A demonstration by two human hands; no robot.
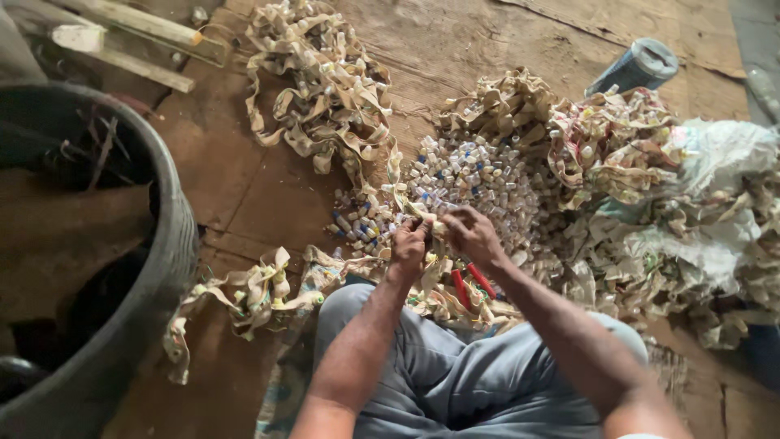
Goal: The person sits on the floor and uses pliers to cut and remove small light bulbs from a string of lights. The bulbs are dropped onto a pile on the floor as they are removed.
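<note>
My left hand [409, 244] and my right hand [471, 234] meet just in front of my knees, both pinched on the same cream paper strip [435, 223] studded with small vials. Beyond them lies a heap of loose small clear vials [475, 179] with white and blue caps. A tool with red handles [470, 284] rests on strips under my right wrist. I sit on the floor in grey trousers [455, 382].
A big dark tub [162, 268] stands at the left. Tangled strip piles lie at the back [321, 81], near my left knee [252, 297] and at the right [650, 203] with white sacking. A blue-grey canister [638, 69] lies at the back right. Wooden sticks [138, 32] lie top left.
</note>
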